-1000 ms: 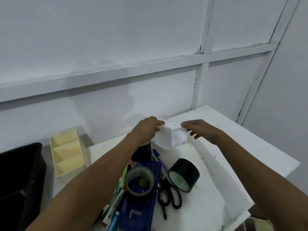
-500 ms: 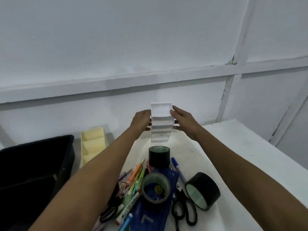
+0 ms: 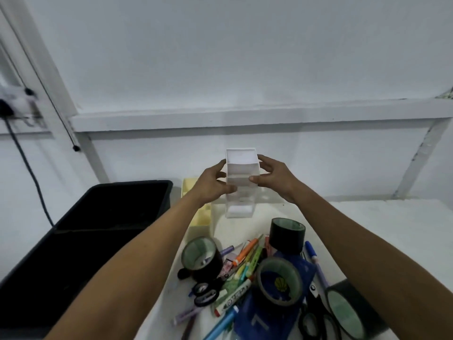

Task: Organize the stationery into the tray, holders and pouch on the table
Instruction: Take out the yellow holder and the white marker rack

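White panelled wall (image 3: 220, 57) behind, crossed by a horizontal rail (image 3: 245, 117) – scuffed at one upright (right side). A black cable (image 3: 27, 168) hangs left; white table (image 3: 392, 229) below.

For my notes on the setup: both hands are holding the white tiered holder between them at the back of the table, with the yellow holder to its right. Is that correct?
Not quite. In the head view the left hand and right hand do hold the white tiered holder, but the yellow holder sits to its left.
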